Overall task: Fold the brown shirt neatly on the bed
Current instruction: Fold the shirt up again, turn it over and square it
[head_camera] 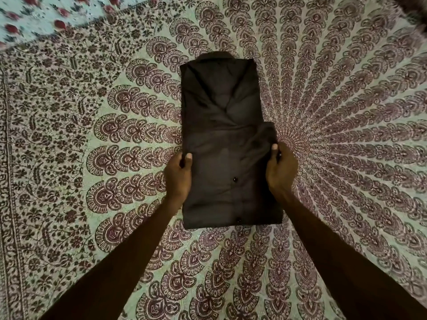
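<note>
Bed (69, 204) fills the whole view; no wall or floor visible. Bedspread (346, 112): pale green, maroon paisley fans radiating from a centre, vine border band along the left edge. Far-left corner: second sheet (34, 19), pale with red flowers. Far-right corner: dark blurred patch, can't identify. Light dim, even.

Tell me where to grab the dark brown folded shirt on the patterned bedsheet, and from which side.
Take the dark brown folded button-up shirt at its two long side edges, where the near flap ends. Come from both sides at once, thumbs on top, as the left hand and right hand pinch it. It lies flat, narrow and limp; a one-sided hold would probably skew it.
</note>
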